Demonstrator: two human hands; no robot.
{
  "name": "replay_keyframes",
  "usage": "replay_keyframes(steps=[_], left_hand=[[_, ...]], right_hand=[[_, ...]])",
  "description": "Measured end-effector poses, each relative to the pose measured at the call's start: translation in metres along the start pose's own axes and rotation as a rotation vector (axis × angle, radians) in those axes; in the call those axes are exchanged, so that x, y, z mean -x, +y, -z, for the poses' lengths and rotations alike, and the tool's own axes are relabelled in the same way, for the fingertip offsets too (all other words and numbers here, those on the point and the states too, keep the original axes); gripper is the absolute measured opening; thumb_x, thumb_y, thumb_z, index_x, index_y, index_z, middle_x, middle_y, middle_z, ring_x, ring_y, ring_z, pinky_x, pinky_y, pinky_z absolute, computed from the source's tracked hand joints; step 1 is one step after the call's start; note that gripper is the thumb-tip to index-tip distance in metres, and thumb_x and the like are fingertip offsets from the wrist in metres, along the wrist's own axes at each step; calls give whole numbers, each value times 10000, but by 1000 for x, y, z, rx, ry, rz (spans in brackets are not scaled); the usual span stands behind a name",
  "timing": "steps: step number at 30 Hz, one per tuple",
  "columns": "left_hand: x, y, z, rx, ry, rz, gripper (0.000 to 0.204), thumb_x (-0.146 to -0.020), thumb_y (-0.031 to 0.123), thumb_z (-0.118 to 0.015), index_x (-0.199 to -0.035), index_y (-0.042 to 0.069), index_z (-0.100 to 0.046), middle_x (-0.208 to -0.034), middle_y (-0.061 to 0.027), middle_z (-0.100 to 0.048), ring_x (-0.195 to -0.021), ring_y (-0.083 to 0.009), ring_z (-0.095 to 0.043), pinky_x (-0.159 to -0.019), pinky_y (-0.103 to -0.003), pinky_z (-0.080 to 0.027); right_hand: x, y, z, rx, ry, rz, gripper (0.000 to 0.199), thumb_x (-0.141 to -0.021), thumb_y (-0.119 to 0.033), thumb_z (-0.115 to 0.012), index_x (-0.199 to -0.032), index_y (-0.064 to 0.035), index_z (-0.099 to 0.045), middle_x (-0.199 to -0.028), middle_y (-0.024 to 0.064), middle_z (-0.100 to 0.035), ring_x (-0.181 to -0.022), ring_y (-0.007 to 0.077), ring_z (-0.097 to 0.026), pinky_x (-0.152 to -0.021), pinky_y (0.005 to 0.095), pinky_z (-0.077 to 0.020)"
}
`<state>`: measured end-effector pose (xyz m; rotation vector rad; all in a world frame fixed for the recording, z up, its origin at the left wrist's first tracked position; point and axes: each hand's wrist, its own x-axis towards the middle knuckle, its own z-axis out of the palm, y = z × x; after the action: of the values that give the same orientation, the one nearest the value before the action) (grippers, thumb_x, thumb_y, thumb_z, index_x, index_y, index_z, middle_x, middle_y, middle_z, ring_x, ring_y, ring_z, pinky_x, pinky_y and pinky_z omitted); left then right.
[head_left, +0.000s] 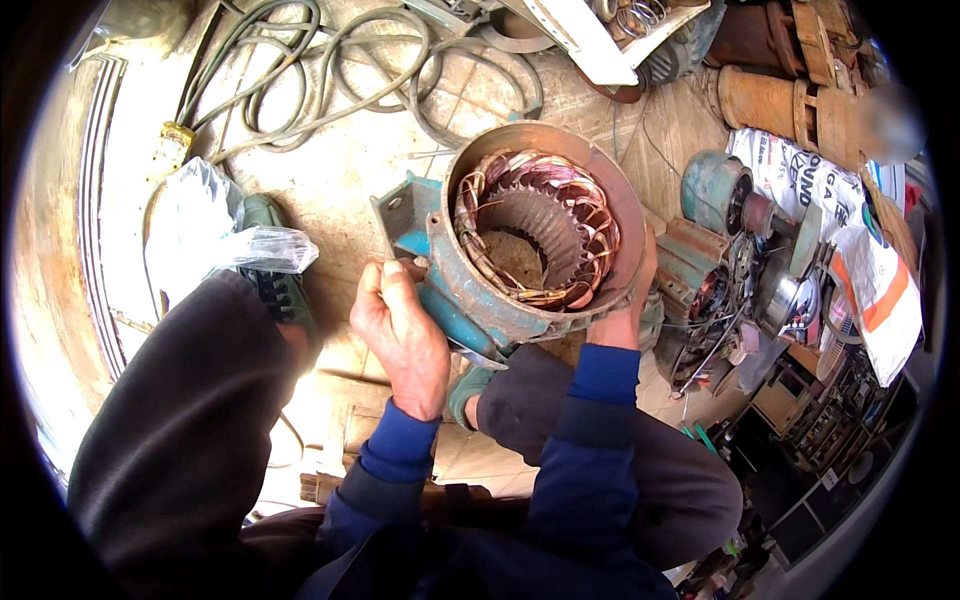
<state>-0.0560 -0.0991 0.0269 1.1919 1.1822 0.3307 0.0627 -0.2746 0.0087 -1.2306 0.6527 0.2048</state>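
Worn, pale floor (pixel 340 215) fills the middle of my head view, with a coiled cable (pixel 425 55) at the upper frame and a clear plastic bag (pixel 200 225) at the left, beside a green shoe (pixel 262 215). From my distant seat I look down on an electric motor stator housing (pixel 445 265), which is located a little above and right of the frame centre, between the two hands and above both wrists. Left hand (pixel 405 325) is closed on it at the left side, thumb uppermost, just below the teal mounting foot (pixel 405 205). Right hand (pixel 632 310) lies against the lower right of the rim; its fingers are mostly hidden by the metal, so I cannot tell how firmly they close. Neither hand is nearer, as both touch the housing. Its round open end, with the copper windings (pixel 602 235) inside, faces up toward my camera and leans slightly to the upper right; the long axis runs from there downward, to the lower left. Mounting foot points to the left edge. Whether the housing is resting on something, I cannot tell. At the right stand another teal motor part (pixel 708 190) and a white printed sack (pixel 810 190).
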Motion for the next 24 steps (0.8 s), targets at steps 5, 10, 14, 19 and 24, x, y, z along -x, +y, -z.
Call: replay_keyframes(steps=[5, 10, 14, 19, 24], left_hand=[[18, -2, -1, -79, 25, 33, 314, -1024, 224, -502, -832, -7, -593, -762, -24, -556, -741, -101, -453, -708, -274, -391], [21, -9, -3, -49, 9, 46, 268, -1013, 209, -588, -838, 6, -599, -736, 13, -528, -696, -64, -412, -619, -241, -357], [22, 13, -8, -90, -30, 66, 236, -1001, 198, -617, -871, 1, -614, -750, 23, -530, -695, -58, -426, -625, -230, -374], [45, 37, -9, 107, -36, 200, 143, -965, 120, -571, -1020, -11, -579, -813, -12, -545, -656, -56, -471, -530, -230, -430], [66, -3, 2, 21, -70, 121, 164, -955, 96, -577, -1091, 6, -558, -841, -26, -557, -658, -62, -494, -532, -233, -451]], right_hand=[[-16, -13, -13, 159, -22, -46, 425, -1008, -358, -554, -1182, 15, -660, -1083, 108, -717, -917, 198, -696, -803, 337, -562], [-26, -22, -22, 243, -68, -59, 431, -1000, -359, -569, -1178, 20, -670, -1074, 108, -717, -908, 193, -691, -792, 322, -549], [-31, -32, -41, 272, -68, -64, 433, -997, -362, -574, -1175, 20, -674, -1073, 109, -717, -908, 193, -688, -792, 319, -544], [-36, -39, -43, 291, -87, -60, 433, -997, -363, -573, -1175, 19, -674, -1076, 108, -716, -911, 193, -687, -795, 320, -543], [-33, -31, -34, 295, -85, -67, 432, -997, -364, -572, -1176, 17, -673, -1079, 107, -715, -914, 193, -685, -798, 320, -542]])
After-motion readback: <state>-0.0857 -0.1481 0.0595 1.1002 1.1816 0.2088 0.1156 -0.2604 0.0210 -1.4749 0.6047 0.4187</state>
